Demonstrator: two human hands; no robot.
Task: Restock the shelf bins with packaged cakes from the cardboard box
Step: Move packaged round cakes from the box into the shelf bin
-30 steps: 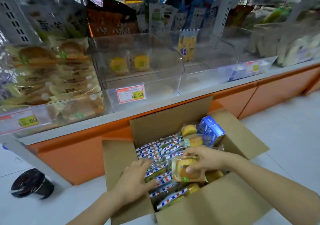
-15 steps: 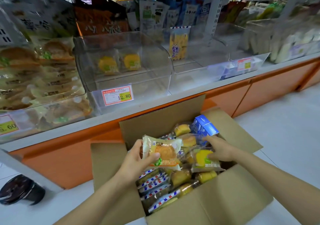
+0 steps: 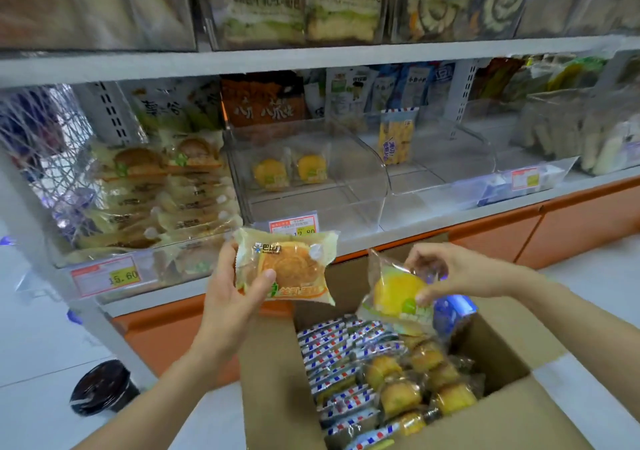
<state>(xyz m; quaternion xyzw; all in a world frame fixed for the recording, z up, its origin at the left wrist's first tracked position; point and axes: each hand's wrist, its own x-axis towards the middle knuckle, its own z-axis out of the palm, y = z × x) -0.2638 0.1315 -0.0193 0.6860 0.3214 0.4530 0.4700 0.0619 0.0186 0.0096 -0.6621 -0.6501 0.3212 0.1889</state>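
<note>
One brown cake pack (image 3: 289, 271) clamped in the left hand (image 3: 230, 299) grip; one yellow cake pack (image 3: 396, 293) pinched by the right hand (image 3: 453, 273), both above the cardboard box (image 3: 485, 425). Two yellow packs (image 3: 270, 173) stand at the back of the middle clear bin (image 3: 363, 188).

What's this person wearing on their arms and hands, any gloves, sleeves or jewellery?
Nothing visible. The left hand and right hand are bare, with no gloves, rings or watch, and no sleeve shows on either arm up to the frame's edge.
</note>
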